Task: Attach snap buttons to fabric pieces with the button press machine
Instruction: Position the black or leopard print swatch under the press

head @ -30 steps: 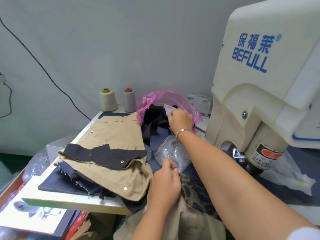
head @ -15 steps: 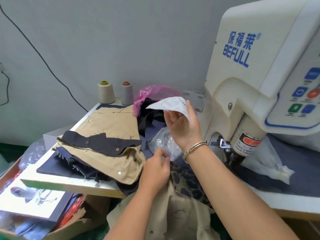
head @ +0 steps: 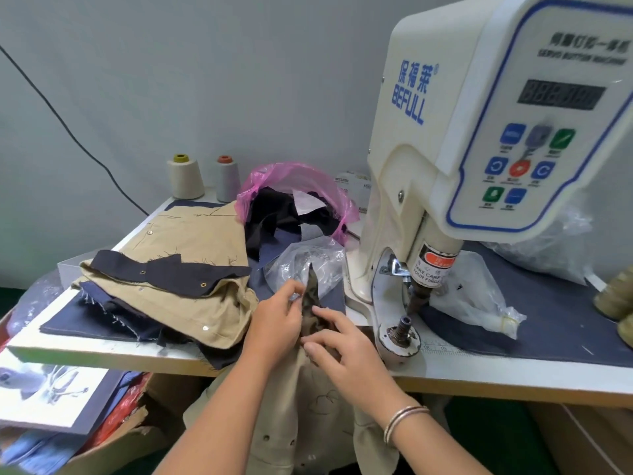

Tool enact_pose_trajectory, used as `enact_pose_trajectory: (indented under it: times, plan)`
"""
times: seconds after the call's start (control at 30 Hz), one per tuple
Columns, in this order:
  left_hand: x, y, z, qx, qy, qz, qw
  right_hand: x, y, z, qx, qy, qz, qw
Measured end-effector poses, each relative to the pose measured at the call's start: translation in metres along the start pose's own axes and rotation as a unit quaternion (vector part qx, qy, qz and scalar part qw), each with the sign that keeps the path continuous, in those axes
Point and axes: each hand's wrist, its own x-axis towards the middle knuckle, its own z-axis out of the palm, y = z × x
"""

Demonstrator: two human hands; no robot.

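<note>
Preparing: you pinch the dark patterned fabric strip [head: 311, 299] in your left hand [head: 274, 323]; right hand [head: 342, 347] fingers press it, uncurled.
Next: slide it onto the cream button press machine [head: 445, 159]'s lower die [head: 400, 332].

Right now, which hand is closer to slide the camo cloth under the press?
Probably the right hand: it rests on the camo cloth nearest the lower die. The left hand pinches the far side.
</note>
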Motion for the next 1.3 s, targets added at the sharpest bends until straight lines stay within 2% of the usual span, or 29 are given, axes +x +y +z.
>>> enact_pose_trajectory:
  times: [0.07,0.17,0.3,0.43,0.5,0.6,0.7,0.77,0.9,1.0,1.07,1.13,1.2,1.3]
  plan:
    - [0.0,-0.002,0.001,0.008,0.001,0.0,1.0,0.002,-0.001,0.001,0.071,0.039,0.047,0.996]
    - [0.0,-0.004,0.002,0.003,-0.001,0.011,1.0,0.012,-0.005,0.0,0.093,0.132,0.096,0.982]
    - [0.001,-0.005,0.003,-0.011,-0.006,0.006,1.0,0.018,-0.005,0.005,0.055,0.092,0.183,0.977]
    - [0.001,-0.008,0.003,-0.037,-0.006,-0.002,0.999,0.011,-0.014,0.003,0.138,0.183,0.173,0.958]
    - [0.0,-0.007,0.002,-0.044,-0.002,-0.001,0.999,-0.001,-0.022,-0.002,0.192,0.194,0.165,0.948]
    - [-0.001,-0.007,0.001,-0.054,0.0,0.0,0.999,-0.036,-0.027,-0.01,0.274,0.167,0.154,0.934]
    - [-0.001,-0.006,-0.001,-0.064,-0.005,-0.001,0.998,-0.09,-0.017,-0.019,0.286,0.144,0.219,0.922]
    - [-0.001,-0.005,-0.001,-0.064,-0.007,0.004,0.998,-0.124,-0.004,-0.023,0.255,0.137,0.25,0.924]
    - [0.0,-0.007,-0.001,-0.055,0.004,0.01,0.998,-0.152,0.02,-0.025,0.129,0.015,0.295,0.947]
    - [0.001,-0.008,0.0,-0.058,0.008,0.012,0.998,-0.14,0.036,-0.024,0.117,-0.051,0.315,0.941]
    - [0.0,-0.008,0.0,-0.058,0.013,0.013,0.998,-0.128,0.043,-0.02,0.131,-0.058,0.33,0.933]
    - [0.0,-0.008,-0.001,-0.055,0.013,0.014,0.998,-0.117,0.049,-0.015,0.161,-0.052,0.364,0.916]
    - [0.001,-0.009,0.0,-0.05,0.014,0.012,0.999,-0.11,0.055,-0.011,0.207,-0.059,0.425,0.879]
    - [0.002,-0.01,0.0,-0.054,0.009,0.008,0.998,-0.104,0.065,-0.003,0.353,-0.048,0.534,0.767]
